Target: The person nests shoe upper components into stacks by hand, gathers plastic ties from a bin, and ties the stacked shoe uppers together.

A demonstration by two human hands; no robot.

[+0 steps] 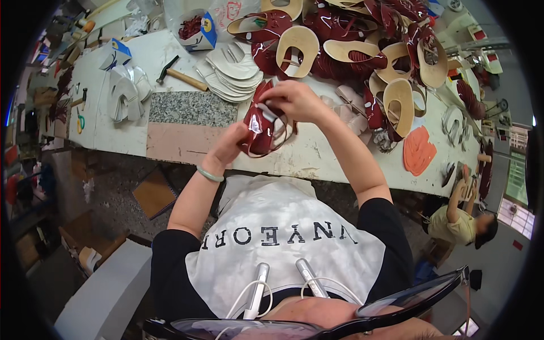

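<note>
Our grip, in the head view: the left hand (230,143) pinches the side of the dark red shoe (256,128), held above the table (314,157) just right of the stone slab (192,109). The right hand (298,102) curls at its upper edge; whether those fingers pinch it, we cannot tell. We could drop the shoe if the left slackens, or crease its glossy surface by squeezing hard.
</note>
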